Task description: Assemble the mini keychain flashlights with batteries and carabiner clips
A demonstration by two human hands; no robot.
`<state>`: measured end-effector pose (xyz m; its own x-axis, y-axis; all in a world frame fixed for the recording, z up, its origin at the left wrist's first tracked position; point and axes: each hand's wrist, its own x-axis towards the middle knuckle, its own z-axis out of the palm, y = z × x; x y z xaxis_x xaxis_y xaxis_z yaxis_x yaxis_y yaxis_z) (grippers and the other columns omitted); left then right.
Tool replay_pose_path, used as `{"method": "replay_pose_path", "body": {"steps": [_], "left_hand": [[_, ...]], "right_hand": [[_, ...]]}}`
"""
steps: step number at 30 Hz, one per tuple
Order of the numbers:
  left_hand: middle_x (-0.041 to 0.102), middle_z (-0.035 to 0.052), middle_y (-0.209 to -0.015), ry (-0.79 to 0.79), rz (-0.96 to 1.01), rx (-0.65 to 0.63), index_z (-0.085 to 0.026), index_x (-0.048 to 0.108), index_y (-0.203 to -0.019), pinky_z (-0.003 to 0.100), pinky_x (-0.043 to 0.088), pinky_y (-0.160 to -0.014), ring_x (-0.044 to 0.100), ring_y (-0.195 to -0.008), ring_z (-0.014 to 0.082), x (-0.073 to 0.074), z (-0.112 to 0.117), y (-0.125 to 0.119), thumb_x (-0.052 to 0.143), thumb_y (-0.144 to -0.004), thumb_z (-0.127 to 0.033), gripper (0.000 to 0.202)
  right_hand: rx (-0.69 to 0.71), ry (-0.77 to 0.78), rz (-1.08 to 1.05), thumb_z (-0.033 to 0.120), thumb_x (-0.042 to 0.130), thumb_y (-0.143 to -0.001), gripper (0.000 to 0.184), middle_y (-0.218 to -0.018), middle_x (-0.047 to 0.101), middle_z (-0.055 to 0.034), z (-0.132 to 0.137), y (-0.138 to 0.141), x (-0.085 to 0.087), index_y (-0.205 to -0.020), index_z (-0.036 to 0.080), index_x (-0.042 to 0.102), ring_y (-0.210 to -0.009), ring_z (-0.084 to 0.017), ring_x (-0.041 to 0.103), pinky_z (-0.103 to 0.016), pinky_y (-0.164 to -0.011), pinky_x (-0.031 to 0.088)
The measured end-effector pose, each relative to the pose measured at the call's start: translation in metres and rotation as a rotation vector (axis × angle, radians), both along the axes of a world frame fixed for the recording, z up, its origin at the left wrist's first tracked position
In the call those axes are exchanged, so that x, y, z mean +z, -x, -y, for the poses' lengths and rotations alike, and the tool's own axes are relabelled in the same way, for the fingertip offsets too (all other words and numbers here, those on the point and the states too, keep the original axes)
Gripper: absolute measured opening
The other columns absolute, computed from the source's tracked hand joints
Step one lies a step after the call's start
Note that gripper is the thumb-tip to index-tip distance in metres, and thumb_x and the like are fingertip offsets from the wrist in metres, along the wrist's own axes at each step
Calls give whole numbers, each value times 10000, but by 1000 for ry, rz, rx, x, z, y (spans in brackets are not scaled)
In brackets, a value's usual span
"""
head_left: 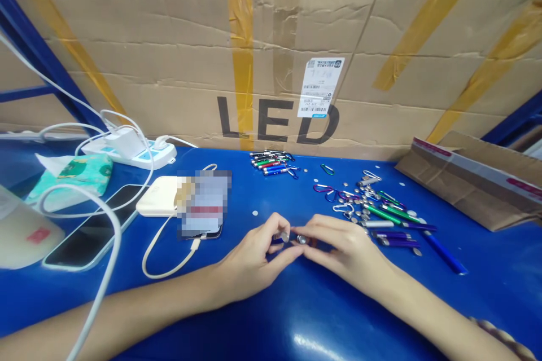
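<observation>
The left hand [252, 256] pinched a silver piece [285, 236], the right hand [349, 241] a tube [301, 240]. A slack pinch risked dropping either onto the table [245, 189], toward its back edge.

This looks like a small workshop or a packing corner of a storeroom. A large taped carton [169, 39], printed "LED" and bearing a paper label [319, 90], walls off the far side of the blue bench [254, 321]. Loose coloured tubes [383, 214], clips [327, 169] and little silver discs are heaped there beside an open cardboard box [474, 180]. The blue bars [29, 28] at the edges are probably racking, though they are cut off by the frame.
</observation>
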<state>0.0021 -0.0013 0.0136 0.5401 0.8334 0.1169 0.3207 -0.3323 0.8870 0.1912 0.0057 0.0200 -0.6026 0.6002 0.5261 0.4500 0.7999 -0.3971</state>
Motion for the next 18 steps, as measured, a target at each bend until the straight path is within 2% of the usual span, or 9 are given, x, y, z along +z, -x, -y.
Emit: {"method": "replay_pose_path", "body": {"steps": [5,10,13,18], "left_hand": [[351,-73,-651,-27,-49,30,-195,376,-731,174,297,-548,312,-569,71,-2,-1,-2,570,-787,-288,223],[359,-60,-614,-103,-141,33,-183,367,-642,202,288,-559,339,-574,87,-4,-4,-3,496,-823,-301,252],[360,-56,-603,-121,-160,28,-180,358,-621,207,281,-551,344,-567,88,-5,-4,-3,462,-833,-291,261],[317,-76,-555,-76,-75,58,-179,365,-625,198,265,-517,312,-517,71,-5,-5,-3,459,-819,-254,228]], "right_hand": [[7,-58,84,249,485,-880,191,-734,613,-44,8,7,-3,-907,133,634,-635,-108,566,-212,-570,458],[-30,-100,81,263,483,-881,217,-651,591,-30,6,7,-6,-793,129,630,-571,-99,541,-202,-528,427],[-43,-100,56,233,510,-863,163,-662,595,-24,6,7,-7,-809,133,628,-579,-99,544,-200,-535,434],[-49,-74,8,176,543,-832,116,-769,627,-33,6,8,-8,-913,138,616,-678,-115,580,-218,-609,484]]}}
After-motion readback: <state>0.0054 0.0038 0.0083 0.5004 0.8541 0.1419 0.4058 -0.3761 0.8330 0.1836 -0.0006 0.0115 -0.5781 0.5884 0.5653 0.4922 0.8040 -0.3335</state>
